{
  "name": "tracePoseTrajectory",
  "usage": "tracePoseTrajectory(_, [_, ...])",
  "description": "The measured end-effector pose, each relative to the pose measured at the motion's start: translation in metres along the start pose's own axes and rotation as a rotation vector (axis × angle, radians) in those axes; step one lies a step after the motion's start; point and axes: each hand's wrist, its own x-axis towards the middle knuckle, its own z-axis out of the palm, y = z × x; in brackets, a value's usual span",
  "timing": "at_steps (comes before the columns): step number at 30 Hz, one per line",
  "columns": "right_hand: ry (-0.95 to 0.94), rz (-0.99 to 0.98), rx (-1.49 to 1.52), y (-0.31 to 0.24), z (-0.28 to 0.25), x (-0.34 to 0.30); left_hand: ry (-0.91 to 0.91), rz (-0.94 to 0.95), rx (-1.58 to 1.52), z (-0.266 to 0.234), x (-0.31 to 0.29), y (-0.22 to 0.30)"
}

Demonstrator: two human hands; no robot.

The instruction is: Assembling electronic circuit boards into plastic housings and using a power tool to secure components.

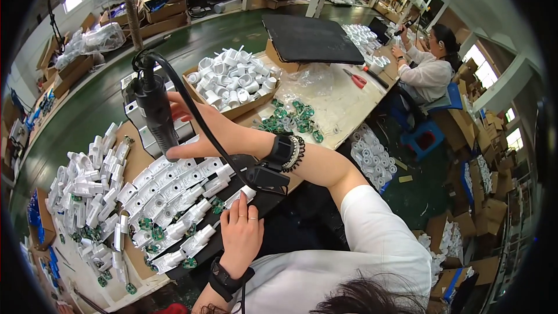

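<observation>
A black electric screwdriver (pixel 157 113) hangs from a coiled line, its cable looping down past my wrist. My right hand (pixel 209 131) is around its body, the thumb at the lower part and the fingers partly hidden behind it. Lower down, my left hand (pixel 241 232) lies with fingers stretched forward, fingertips against a white plastic housing (pixel 248 193) at the edge of the black work surface. Beside it, rows of white housings (pixel 165 197) lie side by side, several with small green circuit boards (pixel 157 232) attached. The screwdriver's tip is hidden.
More white housings (pixel 87 189) are heaped at the left. A cardboard box (pixel 244 107) of white caps stands behind, near loose green boards (pixel 296 117). Red pliers (pixel 356 78) and a black panel (pixel 311 38) lie farther back. A co-worker (pixel 430 61) sits at the far right.
</observation>
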Motion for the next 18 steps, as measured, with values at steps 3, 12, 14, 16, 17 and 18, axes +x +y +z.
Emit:
tracePoseTrajectory(3, [0.014, 0.065, 0.001, 0.003, 0.007, 0.007, 0.008, 0.001, 0.009, 0.001, 0.0, 0.001])
tracePoseTrajectory(12, [0.11, 0.153, 0.278, 0.012, 0.009, 0.004, 0.01, -0.011, -0.031, -0.002, -0.002, 0.005])
tracePoseTrajectory(14, [0.134, 0.149, 0.309, 0.0, 0.004, 0.0, 0.022, 0.006, -0.034, -0.002, -0.003, 0.007])
tracePoseTrajectory(16, [0.158, 0.144, 0.356, -0.005, -0.002, -0.001, 0.025, 0.013, -0.035, -0.001, -0.003, 0.008])
tracePoseTrajectory(17, [0.17, 0.143, 0.383, -0.005, -0.004, -0.002, 0.021, 0.01, -0.031, -0.001, -0.003, 0.008])
tracePoseTrajectory(18, [0.17, 0.143, 0.384, -0.005, -0.006, -0.003, 0.019, 0.007, -0.026, 0.0, -0.002, 0.008])
